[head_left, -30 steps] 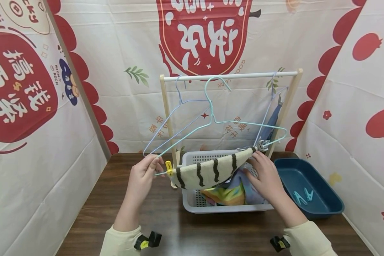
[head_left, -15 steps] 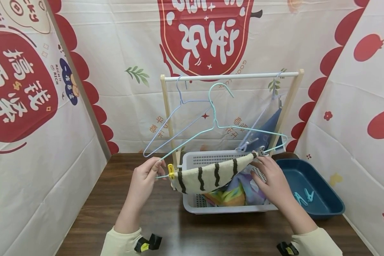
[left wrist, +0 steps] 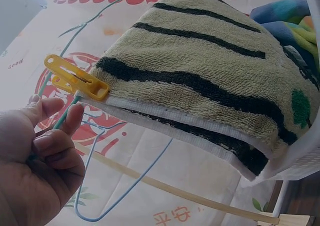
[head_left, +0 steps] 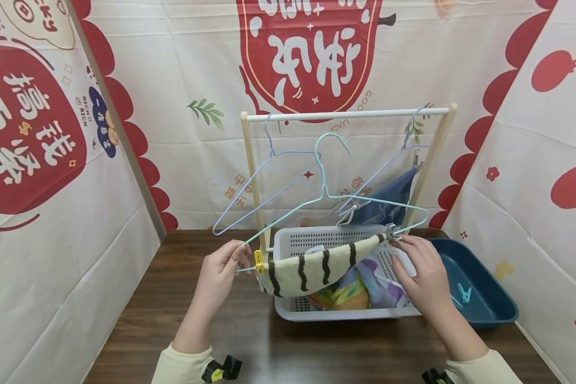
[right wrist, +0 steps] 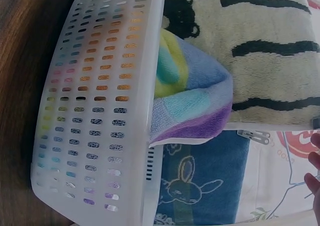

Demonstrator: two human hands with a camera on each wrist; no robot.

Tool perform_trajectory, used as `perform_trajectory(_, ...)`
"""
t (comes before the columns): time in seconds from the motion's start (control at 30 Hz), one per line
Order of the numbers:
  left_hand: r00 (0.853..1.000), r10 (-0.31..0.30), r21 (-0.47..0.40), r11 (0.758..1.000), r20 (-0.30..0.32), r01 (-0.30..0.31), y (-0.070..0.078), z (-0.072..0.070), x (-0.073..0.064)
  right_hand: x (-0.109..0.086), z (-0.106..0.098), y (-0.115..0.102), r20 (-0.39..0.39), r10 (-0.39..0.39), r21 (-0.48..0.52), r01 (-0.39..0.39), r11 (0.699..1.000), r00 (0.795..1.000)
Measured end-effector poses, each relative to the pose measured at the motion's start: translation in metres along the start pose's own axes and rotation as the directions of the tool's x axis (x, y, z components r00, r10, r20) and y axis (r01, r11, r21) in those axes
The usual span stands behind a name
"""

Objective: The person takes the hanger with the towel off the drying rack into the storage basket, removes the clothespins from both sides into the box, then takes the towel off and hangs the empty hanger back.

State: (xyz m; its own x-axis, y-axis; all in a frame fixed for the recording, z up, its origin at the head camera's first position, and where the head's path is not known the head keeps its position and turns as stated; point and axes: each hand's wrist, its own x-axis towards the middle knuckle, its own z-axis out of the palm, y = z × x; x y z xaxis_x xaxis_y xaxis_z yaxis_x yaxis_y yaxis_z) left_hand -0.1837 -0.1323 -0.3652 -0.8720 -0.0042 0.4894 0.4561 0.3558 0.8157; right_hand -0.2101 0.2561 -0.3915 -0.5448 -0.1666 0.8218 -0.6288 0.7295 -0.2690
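By the left hand (head_left: 223, 269), the lower left corner of the turquoise hanger (head_left: 324, 188) is being pinched between thumb and fingers. The right hand (head_left: 424, 272) is being held at the metal clip (head_left: 390, 230); whether that clip is being gripped cannot be told. The striped towel (head_left: 314, 268) is being suspended between the two hands, its left end being held by the yellow clip (head_left: 258, 261) and its right end apparently by the metal one, so the clipping is judged nearly done. The hook is not yet being borne by the rack (head_left: 350, 114) beyond the hands, so that step seems left. Beyond the right hand, the blue towel (head_left: 386, 202) is already being carried by a second hanger (head_left: 405, 148). Beyond the left hand, a lavender hanger (head_left: 271, 153) is being left bare. Below and between the hands, a rainbow towel (head_left: 350, 293) is being held in the basket (head_left: 345, 316), seemingly unhung; spare clips (head_left: 464, 293) are being held in the tub (head_left: 504, 306) beside the right hand.
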Motion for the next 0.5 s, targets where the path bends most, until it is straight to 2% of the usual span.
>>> perform_trajectory(0.3,1.0,0.011,-0.019,1.0,-0.001,-0.011,-0.0032,0.0035,-0.0016,-0.0011,-0.0047,-0.0069,-0.02,0.133,-0.015,-0.133,0.991,0.991)
perform_trajectory(0.5,1.0,0.003,0.005,1.0,0.007,-0.003,-0.0024,0.004,-0.0038,-0.0004,-0.0051,-0.0069,-0.035,0.125,-0.034,-0.126,0.991,0.992)
